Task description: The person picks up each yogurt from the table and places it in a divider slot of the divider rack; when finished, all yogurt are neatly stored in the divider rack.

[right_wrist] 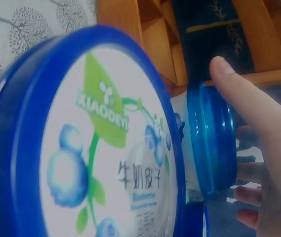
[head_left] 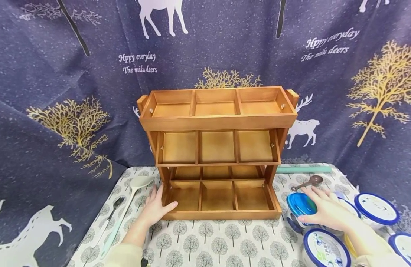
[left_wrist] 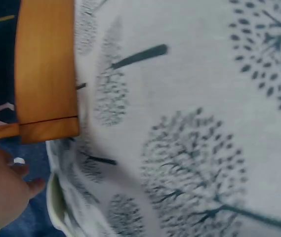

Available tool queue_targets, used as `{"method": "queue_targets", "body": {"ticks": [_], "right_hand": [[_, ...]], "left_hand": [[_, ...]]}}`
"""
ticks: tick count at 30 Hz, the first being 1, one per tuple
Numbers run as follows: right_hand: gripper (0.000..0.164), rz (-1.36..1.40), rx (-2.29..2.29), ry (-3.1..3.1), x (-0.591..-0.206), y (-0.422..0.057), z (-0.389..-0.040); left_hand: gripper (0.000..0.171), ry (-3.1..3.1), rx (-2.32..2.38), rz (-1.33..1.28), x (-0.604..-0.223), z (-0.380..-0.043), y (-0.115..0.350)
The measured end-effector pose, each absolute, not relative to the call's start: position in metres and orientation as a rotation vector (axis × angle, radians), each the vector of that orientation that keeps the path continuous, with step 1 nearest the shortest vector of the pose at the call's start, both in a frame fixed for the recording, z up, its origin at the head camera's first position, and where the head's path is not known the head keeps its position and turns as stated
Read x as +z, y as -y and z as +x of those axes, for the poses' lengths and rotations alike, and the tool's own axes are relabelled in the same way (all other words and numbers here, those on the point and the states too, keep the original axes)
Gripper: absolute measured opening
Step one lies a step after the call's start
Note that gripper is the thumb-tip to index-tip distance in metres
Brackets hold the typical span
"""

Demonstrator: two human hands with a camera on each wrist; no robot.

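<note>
A brown wooden shelf rack (head_left: 218, 215) with divided trays on three tiers stands in the middle of the head view. My left hand (head_left: 154, 208) is at its front left corner, the fingers along the outer side and the thumb reaching over the front edge. On the right, my right hand (head_left: 327, 212) spreads over a round tub with a translucent blue lid (head_left: 300, 203). In the right wrist view, thumb and fingers lie around that blue lid (right_wrist: 214, 143), not curled. A white-lidded tub with a blue rim (right_wrist: 105, 148) fills much of that view.
Several more blue-rimmed tubs (head_left: 377, 208) crowd the right side. Behind them lie a brown measuring spoon (head_left: 313, 181) and a green rod (head_left: 303, 170). To the left are a pale long-handled spoon (head_left: 140, 182) and a fork (head_left: 116, 204). A dark blue curtain (head_left: 205, 44) hangs behind.
</note>
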State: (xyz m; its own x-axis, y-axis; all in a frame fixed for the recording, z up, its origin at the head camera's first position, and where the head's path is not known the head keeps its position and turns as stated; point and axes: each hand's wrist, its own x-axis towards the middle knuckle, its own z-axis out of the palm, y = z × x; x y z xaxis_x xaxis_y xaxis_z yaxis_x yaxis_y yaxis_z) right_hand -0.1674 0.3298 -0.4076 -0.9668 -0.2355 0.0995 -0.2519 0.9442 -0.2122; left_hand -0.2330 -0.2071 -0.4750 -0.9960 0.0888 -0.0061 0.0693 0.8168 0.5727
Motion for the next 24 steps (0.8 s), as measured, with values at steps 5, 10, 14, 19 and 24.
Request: {"method": "queue_targets", "body": {"ticks": [5,10,14,19,24], "right_hand": [[0.097,0.399,0.389,3.040,-0.413,-0.330,-0.169],[0.099,0.386,0.364,3.050,-0.415,-0.330,-0.168],[0.102,0.375,0.387,3.066,-0.415,-0.331,-0.168],[0.104,0.390,0.410,3.067,-0.416,-0.333,-0.168],[0.101,0.375,0.382,3.035,-0.416,-0.335,-0.170]], "left_hand": [[0.098,-2.932,1.016,0.128,-0.492,-0.233,0.212],[0.099,-2.893,1.068,0.125,-0.503,-0.231,0.214],[0.100,-2.914,1.073,0.133,-0.507,-0.232,0.213],[0.101,-2.925,1.102,0.133,-0.509,-0.233,0.213],[0.100,-2.882,1.162,0.134,-0.513,-0.237,0.211]]}}
